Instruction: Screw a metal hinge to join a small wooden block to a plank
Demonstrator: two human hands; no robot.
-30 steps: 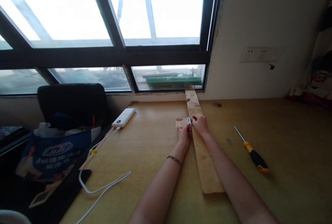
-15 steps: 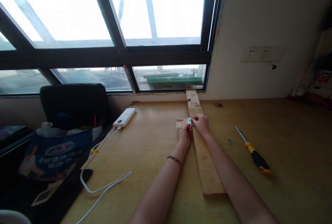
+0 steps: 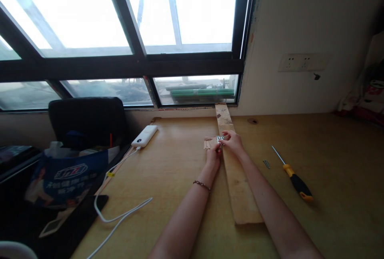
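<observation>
A small shiny metal hinge (image 3: 220, 138) lies where a short wood piece (image 3: 207, 143) meets the long wooden board (image 3: 240, 189). My left hand (image 3: 213, 155) is closed at the near side of this joint, its fingertips pressing the hinge. From the right, my right hand (image 3: 233, 142) reaches over the board with thumb and fingers pinched on the hinge's right part. The fingertips partly cover the hinge. To the right on the table lie several screws (image 3: 266, 164) and a yellow-and-black screwdriver (image 3: 295, 179), untouched.
A white power bank (image 3: 145, 136) with a white cable (image 3: 120, 217) lies at the table's left edge. Beyond that edge stand a black chair (image 3: 87, 117) and a blue bag (image 3: 69, 175). The board's far end reaches the window frame (image 3: 195, 105).
My right hand has shifted slightly on the hinge, and its right part now looks flatter over the board. My left hand stays nearly still.
</observation>
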